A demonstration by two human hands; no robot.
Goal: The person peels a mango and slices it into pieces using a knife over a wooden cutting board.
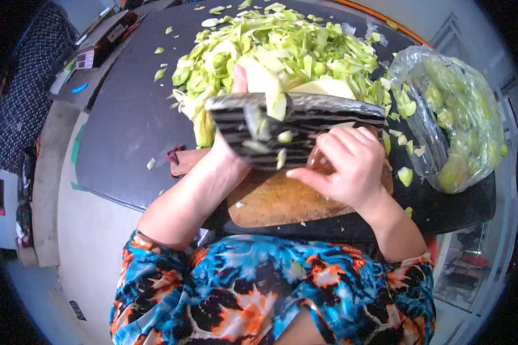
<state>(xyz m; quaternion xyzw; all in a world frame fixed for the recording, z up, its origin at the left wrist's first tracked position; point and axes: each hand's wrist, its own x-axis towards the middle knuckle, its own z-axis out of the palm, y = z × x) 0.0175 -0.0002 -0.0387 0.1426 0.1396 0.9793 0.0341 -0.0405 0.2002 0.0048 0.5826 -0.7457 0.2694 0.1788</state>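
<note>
My right hand (351,164) is wrapped around the handle of a wide cleaver (242,135), its dark blade flecked with bits of green and blurred by motion. Most of my left hand (230,152) is hidden behind that blade; one finger or thumb shows above it, against a pale green peeled vegetable (259,80). Its exact kind I cannot make out. Another smooth, pale rounded face (328,88) shows just past the blade's upper edge. Below the cleaver lies a wooden cutting board (282,201). Beyond my hands rises a big heap of light green slices (305,49).
A clear plastic bag (460,121) holding green vegetables stands at the right of the dark table (132,115). Loose scraps are scattered around the heap and board. A red cord loop (175,153) hangs from the board's handle. Boxes (106,34) stand at the far left.
</note>
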